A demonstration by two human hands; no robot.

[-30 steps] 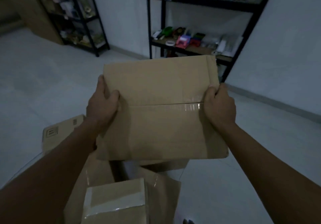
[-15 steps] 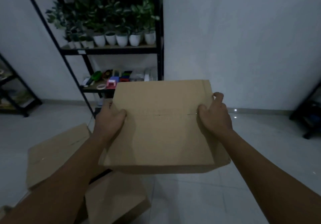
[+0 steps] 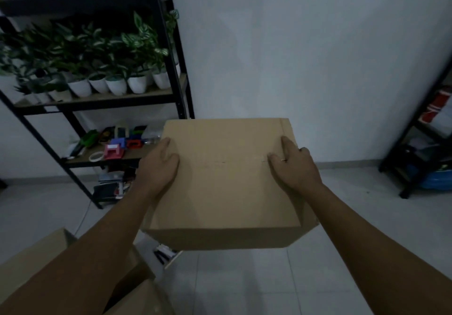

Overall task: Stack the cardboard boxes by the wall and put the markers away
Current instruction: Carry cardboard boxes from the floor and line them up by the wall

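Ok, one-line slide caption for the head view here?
Left hand and right hand grip a closed cardboard box above the floor, facing the white wall beside a plant shelf.

Both bare arms stretched forward toward twelve o'clock, left hand [image 3: 159, 165] gripping the box's [image 3: 225, 192] nine o'clock edge, thumb lying on top, right hand [image 3: 294, 165] clasping the three o'clock edge, thumb and forefinger splayed over the top, wrists level.

The cardboard box [image 3: 225, 180] has been carried from over the loose boxes on the floor toward the white wall [image 3: 305, 58]. The right hand [image 3: 294, 165], earlier wrapped over the box's edge, now lies further onto its top; the plant shelf [image 3: 102, 99] has come closer on the left.
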